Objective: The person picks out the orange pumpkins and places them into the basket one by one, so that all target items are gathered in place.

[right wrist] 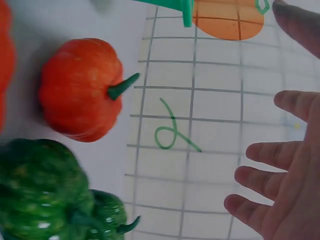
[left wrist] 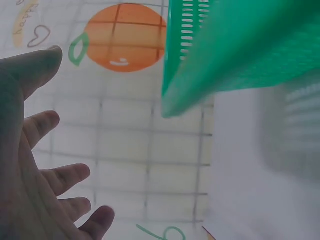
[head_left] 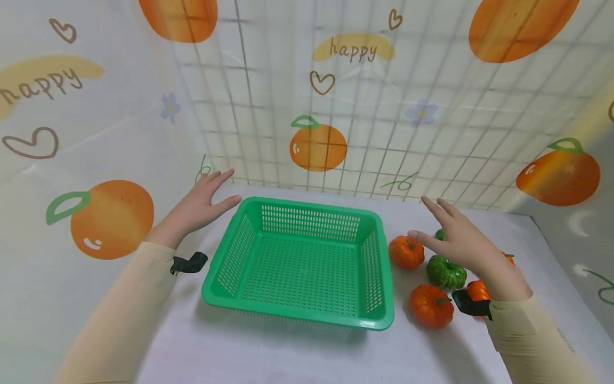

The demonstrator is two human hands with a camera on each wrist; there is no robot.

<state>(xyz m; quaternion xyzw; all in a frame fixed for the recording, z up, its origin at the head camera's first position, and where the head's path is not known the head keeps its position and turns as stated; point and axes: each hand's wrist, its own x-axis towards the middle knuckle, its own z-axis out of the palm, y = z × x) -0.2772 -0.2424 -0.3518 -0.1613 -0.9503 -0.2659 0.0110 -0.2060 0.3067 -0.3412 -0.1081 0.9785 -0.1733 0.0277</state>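
A green plastic basket point(head_left: 299, 314) with slotted walls stands in the middle of the white table, nothing inside it. My left hand point(head_left: 203, 202) hovers beside its far left corner, fingers spread and holding nothing; the left wrist view shows the basket's rim point(left wrist: 175, 102) apart from the fingers. Over the pumpkins at the right, my right hand point(head_left: 458, 237) is held up with fingers extended and nothing in it. Below it lie orange pumpkins point(head_left: 430, 306) and green pumpkins point(head_left: 446, 273). An orange pumpkin point(right wrist: 82, 90) with a green stem shows clearly in the right wrist view.
Behind the table rises a wire grid covered by a sheet point(head_left: 355, 133) printed with oranges and hearts. Similar printed sheet point(head_left: 115, 160) hangs on the left side. Another orange pumpkin point(head_left: 406, 252) sits close to the basket's right wall. More pumpkins are partly hidden by the right forearm.
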